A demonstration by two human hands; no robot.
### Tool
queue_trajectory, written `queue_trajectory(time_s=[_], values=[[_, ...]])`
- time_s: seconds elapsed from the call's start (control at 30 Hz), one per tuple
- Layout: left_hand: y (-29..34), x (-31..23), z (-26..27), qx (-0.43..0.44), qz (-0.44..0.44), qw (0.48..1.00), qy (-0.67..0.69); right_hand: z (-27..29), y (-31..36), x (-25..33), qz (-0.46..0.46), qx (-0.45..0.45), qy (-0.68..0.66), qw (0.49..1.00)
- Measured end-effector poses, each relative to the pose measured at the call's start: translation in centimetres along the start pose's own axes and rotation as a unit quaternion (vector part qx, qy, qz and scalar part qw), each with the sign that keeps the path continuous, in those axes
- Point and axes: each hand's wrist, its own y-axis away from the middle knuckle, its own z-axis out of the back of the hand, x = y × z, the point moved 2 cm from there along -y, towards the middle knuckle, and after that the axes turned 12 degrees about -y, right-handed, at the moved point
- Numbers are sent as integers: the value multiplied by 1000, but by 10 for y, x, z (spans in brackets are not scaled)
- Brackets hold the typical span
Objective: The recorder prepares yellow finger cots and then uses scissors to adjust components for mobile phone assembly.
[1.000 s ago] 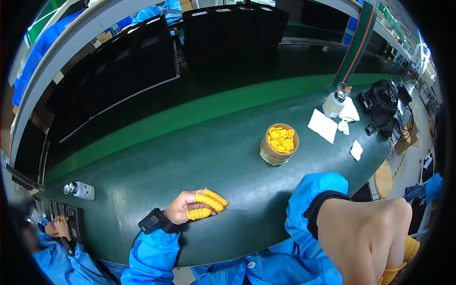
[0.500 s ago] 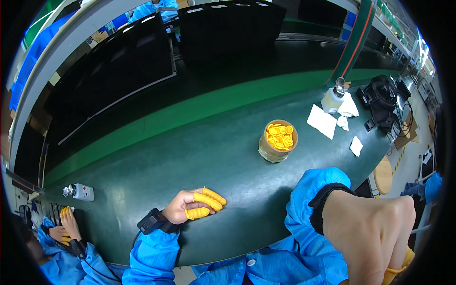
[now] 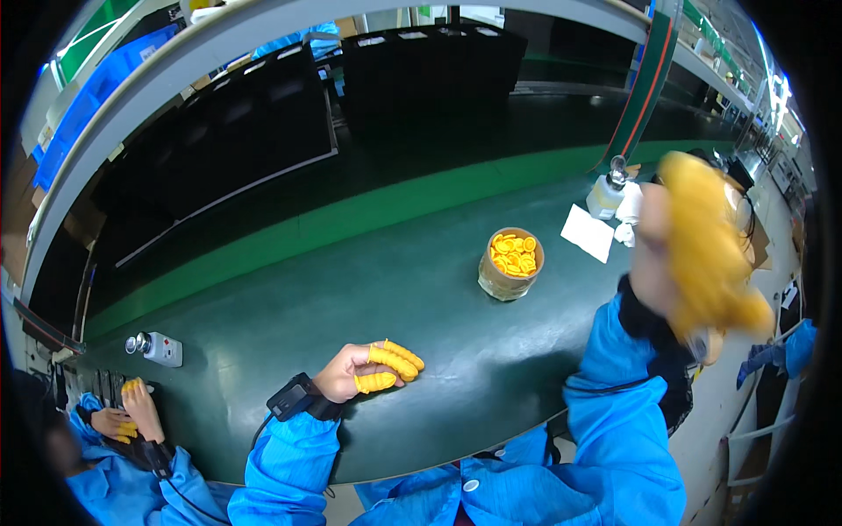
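Note:
My left hand [image 3: 373, 370] rests on the dark green bench [image 3: 298, 289], open, with nothing in it. Yellow finger cots cover its thumb and the fingers that show. Raised over the right end of the bench is my right hand [image 3: 697, 250], its yellow-covered fingers smeared by motion. I cannot tell whether it holds anything. Beyond my left hand and to its right stands a round tub [image 3: 509, 279] filled with yellow finger cots. A white sheet [image 3: 588, 233] and a pale dispenser bottle [image 3: 606, 195] lie close to my right hand, which hides part of that corner.
At the far left are another pale bottle [image 3: 161, 349] and a co-worker's hands [image 3: 132, 412] wearing yellow finger cots. Large black panels [image 3: 430, 66] stand along the back. A green post [image 3: 645, 88] rises at the bench's right rear. Crumpled white paper [image 3: 628, 209] lies by the bottle.
My right hand has swung from the lower right up over the bench's right end, and its fingers now show. The view has shifted slightly. My left hand stays on the bench.

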Motion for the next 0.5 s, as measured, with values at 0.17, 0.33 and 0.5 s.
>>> queue_trajectory(time_s=[0.17, 0.33, 0.5], values=[[9, 4, 4, -27, -8, 1000, -1, 41, -8, -62, -268, 188, 516, 792], [5, 7, 0, -25, -36, 998, 53, 74, 43, -51, -359, 230, 587, 688], [8, 21, 6, -51, -26, 997, 45, 68, 44, -59, -315, 256, 530, 744]])
